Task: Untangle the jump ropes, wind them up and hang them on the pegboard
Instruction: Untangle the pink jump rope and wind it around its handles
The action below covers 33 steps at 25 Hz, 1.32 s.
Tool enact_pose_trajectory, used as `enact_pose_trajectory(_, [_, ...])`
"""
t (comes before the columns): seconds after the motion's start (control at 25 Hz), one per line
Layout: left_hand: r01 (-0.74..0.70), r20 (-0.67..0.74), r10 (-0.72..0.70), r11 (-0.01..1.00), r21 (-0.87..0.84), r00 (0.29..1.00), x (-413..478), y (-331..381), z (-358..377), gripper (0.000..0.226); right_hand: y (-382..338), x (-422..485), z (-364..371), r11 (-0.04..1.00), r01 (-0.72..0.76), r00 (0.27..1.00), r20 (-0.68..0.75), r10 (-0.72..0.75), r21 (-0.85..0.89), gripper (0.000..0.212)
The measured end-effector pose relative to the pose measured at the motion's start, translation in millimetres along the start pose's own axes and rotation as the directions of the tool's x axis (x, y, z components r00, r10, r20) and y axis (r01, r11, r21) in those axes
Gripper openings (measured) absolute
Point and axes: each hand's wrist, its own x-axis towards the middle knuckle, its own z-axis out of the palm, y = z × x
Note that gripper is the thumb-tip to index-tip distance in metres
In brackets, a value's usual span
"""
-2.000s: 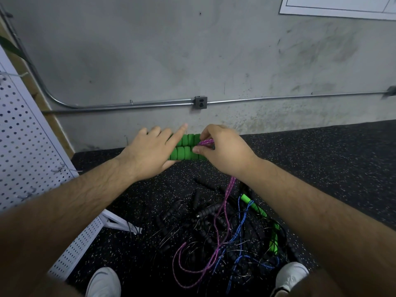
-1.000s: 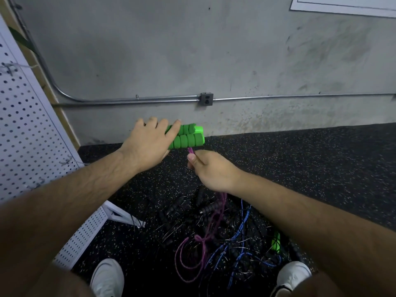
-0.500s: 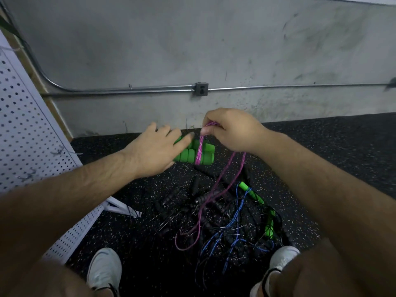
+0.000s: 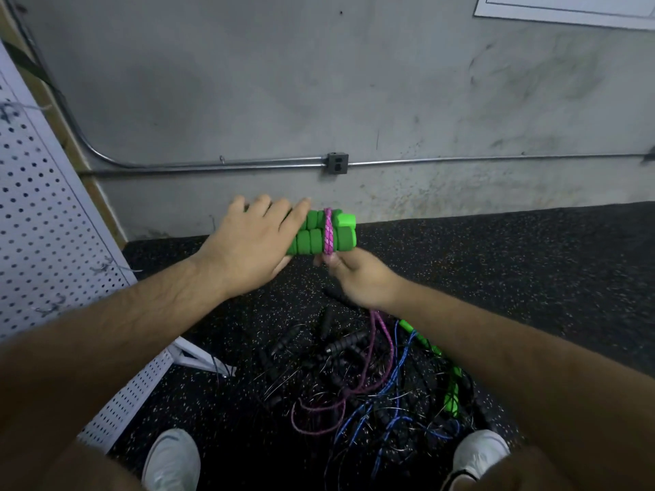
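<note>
Left hand: my left hand (image 4: 248,242) grips the two green handles (image 4: 312,239) held side by side
Right hand: my right hand (image 4: 358,278) pinches the pink rope (image 4: 328,230) just below the handles, at their 6 o'clock
Done: I judge only a couple of pink turns are wound on
Left: the rest of the rope trails to the floor; the tangled pile (image 4: 372,377) at 6 o'clock is unsorted; the pegboard (image 4: 42,225) at 9 o'clock shows nothing hung

No readable txt, labels, brands or nos., white flat panel (image 4: 567,10) top right on grey concrete wall (image 4: 283,83), cropped, no print legible
</note>
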Motion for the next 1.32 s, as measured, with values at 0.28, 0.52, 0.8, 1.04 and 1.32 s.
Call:
enact_pose_trajectory(0.28, [0.025, 0.158, -0.031, 0.999, 0.042, 0.987, -0.2, -4.7, 18.7, 0.089, -49.2, -11.2, 20.4, 0.984, 0.068, 0.992, 0.112, -0.050, -0.164, 0.037])
enact_pose_trajectory(0.52, [-0.022, 0.204, 0.014, 0.999, 0.038, 0.979, 0.2, -4.5, 20.8, 0.084, -79.6, -19.0, -22.3, 0.812, 0.111, 0.988, -0.028, -0.155, -0.573, 0.033])
enact_pose_trajectory(0.8, [-0.217, 0.019, 0.218, 0.975, -0.046, 0.976, -5.7, 7.1, 11.1, 0.085, -35.3, 11.0, -55.6, 0.781, 0.111, 0.967, -0.115, -0.228, -0.614, 0.025])
enact_pose_trajectory(1.04, [-0.184, -0.166, 0.156, 0.969, -0.166, 0.974, -13.4, 1.7, -2.6, 0.091, 0.9, 20.6, -35.6, 0.970, 0.071, 0.994, -0.098, -0.049, 0.233, 0.024])
enact_pose_trajectory(1.32, [-0.095, -0.197, 0.036, 0.950, -0.299, 0.980, -9.3, 0.9, -1.5, 0.086, 10.7, 22.6, -11.0, 0.706, -0.160, 0.987, 0.100, 0.125, 0.690, 0.026])
